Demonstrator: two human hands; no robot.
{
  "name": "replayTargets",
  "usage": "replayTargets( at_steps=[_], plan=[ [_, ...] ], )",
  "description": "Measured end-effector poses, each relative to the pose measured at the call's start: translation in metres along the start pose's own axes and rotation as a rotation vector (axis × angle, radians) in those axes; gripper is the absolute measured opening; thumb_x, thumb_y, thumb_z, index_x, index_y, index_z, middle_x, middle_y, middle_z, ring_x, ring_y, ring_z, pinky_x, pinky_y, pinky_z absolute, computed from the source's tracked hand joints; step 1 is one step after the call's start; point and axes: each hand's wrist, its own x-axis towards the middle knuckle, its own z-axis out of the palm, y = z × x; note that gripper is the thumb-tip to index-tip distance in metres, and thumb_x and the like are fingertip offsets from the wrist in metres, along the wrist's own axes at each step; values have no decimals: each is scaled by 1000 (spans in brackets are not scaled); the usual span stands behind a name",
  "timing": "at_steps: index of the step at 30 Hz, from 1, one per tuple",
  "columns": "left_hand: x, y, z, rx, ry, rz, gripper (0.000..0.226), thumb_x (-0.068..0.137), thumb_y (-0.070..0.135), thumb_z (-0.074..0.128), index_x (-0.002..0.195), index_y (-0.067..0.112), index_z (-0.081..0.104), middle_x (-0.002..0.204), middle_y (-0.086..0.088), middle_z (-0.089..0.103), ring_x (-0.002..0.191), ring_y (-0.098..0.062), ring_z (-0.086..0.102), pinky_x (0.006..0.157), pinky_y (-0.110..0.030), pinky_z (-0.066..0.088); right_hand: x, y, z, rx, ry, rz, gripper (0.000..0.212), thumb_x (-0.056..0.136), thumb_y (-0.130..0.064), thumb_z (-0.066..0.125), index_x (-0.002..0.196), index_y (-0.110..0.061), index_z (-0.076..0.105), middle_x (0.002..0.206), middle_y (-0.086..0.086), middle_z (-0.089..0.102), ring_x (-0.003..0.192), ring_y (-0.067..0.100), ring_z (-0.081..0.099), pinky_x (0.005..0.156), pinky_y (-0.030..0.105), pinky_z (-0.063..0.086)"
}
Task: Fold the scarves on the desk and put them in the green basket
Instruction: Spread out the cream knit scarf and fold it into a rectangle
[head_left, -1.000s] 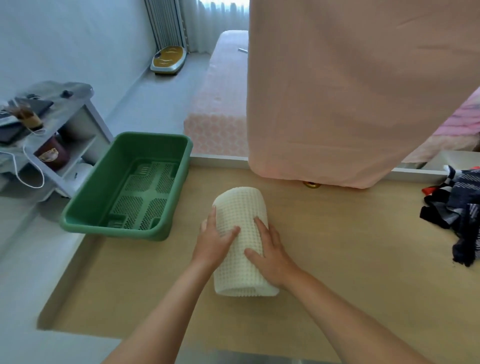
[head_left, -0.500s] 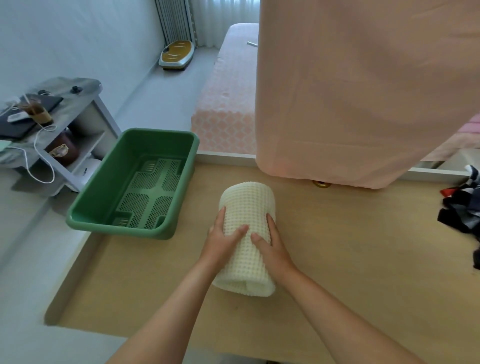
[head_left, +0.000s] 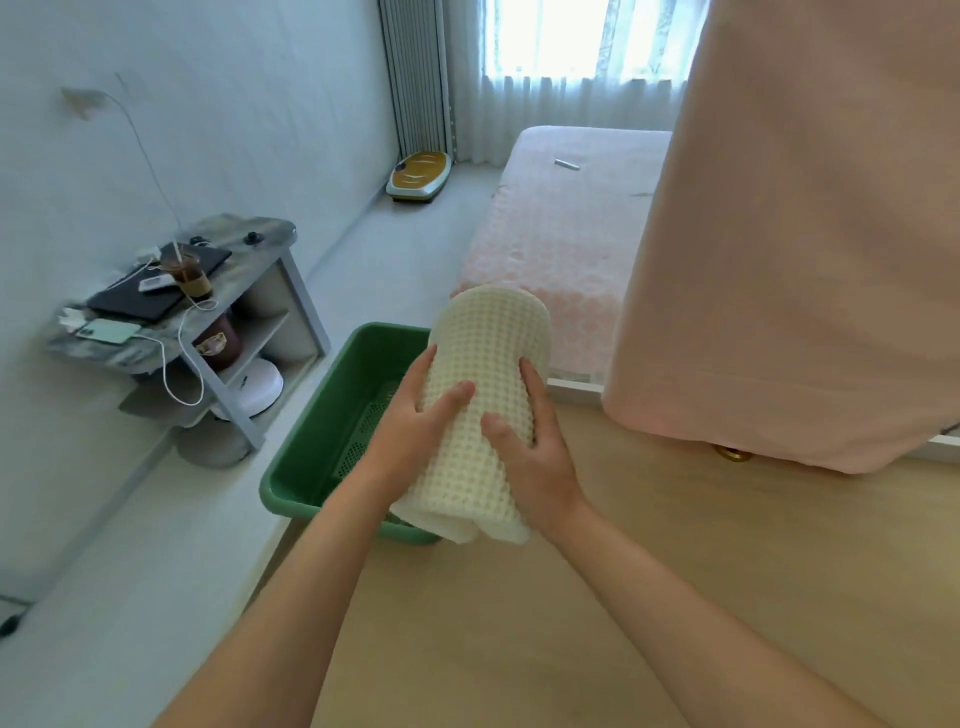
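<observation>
The folded cream scarf (head_left: 485, 358) is gripped at frame centre between the left hand (head_left: 413, 436) and the right hand (head_left: 537, 460), both curled round its sides so the folds are kept, above the green basket's (head_left: 311, 441) right rim.

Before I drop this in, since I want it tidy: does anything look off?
The cream scarf hangs loose and uneven at its near end. The green basket seems to jut past the left edge of the desk.
</observation>
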Motion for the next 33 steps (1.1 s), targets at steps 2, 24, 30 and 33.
replayTargets(
  at_steps=[2,24,30,33],
  plan=[
    [12,-2,-37,-18,8,-14,68,82,64,63,142,53,32,131,13,55,110,-15,63,89,-42,55,18,-3,35,-38,-13,-2,66,81,-55,63,134,-71,27,142,-10,41,120,17,55,92,45,55],
    [56,-133,-140,1005,61,192,59,96,46,50,150,35,30,158,1,30,147,-19,19,119,-42,17,64,99,140,-1157,-223,79,78,99,-60,24,154,-26,-19,152,1,-45,144,22,-34,121,47,-9],
    [56,-154,-154,1244,-132,53,72,95,66,24,155,36,-1,165,-2,-4,150,-21,-12,121,-44,-7,78,105,146,-1150,-455,3,73,98,-40,30,153,-38,-18,153,-3,-43,139,16,-42,122,48,-9],
    [57,-162,-153,1268,-206,39,71,96,66,16,154,36,-11,164,0,-8,150,-19,-14,120,-45,-12,79,117,150,-1091,-449,155,78,96,-43,32,150,-41,-25,149,-7,-49,137,17,-45,121,51,-9]
  ],
)
